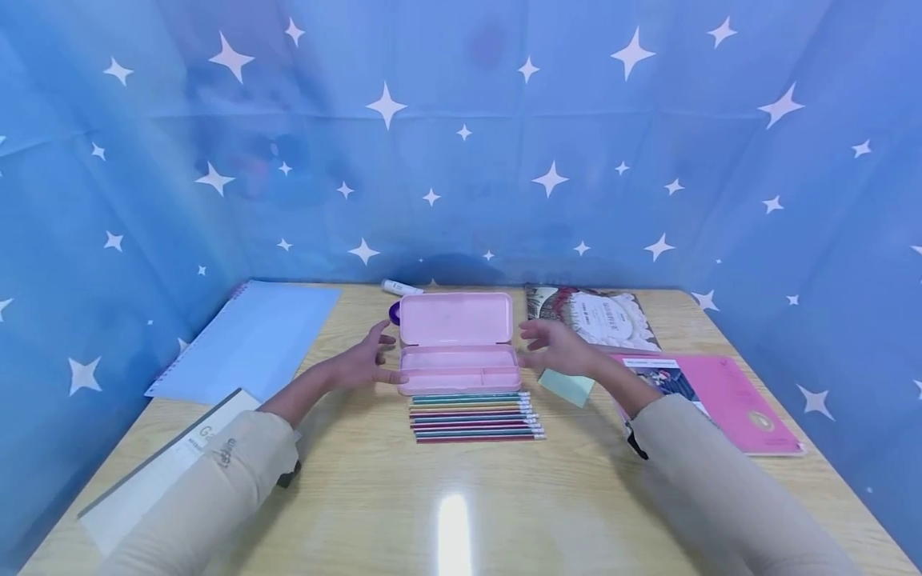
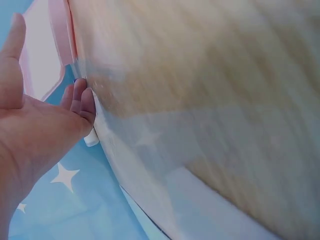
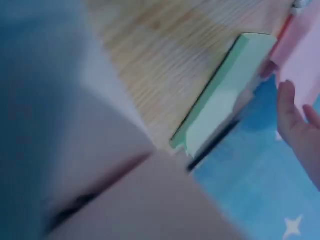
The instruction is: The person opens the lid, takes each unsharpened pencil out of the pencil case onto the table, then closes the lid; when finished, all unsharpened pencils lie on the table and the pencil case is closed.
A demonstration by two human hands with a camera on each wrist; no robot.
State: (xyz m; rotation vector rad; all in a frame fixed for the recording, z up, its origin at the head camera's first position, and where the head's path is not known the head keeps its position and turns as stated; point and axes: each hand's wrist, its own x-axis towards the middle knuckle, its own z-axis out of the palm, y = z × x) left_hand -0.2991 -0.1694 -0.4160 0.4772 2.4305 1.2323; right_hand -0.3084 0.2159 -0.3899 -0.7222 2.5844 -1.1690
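Note:
A pink pencil case (image 1: 459, 358) lies with its lid (image 1: 456, 318) raised at the back and its divided tray facing up. At its left side is my left hand (image 1: 363, 360), fingers spread and thumb right at the tray's front left corner. My right hand (image 1: 558, 346) is at the opposite side, its fingers loosely bent beside the hinge end of the case. Several pencils (image 1: 475, 418) lie in a row just in front of the case, eraser ends to the right. In the left wrist view the left palm (image 2: 45, 135) shows with nothing in it.
Pale green sticky notes (image 1: 567, 387) lie under the right hand. A white tube (image 1: 400, 287) and a purple round object (image 1: 394, 313) sit behind the case. A blue spiral notebook (image 1: 252, 340) and a white book (image 1: 180, 456) lie left; a patterned book (image 1: 605, 318) and pink folder (image 1: 742, 404) right.

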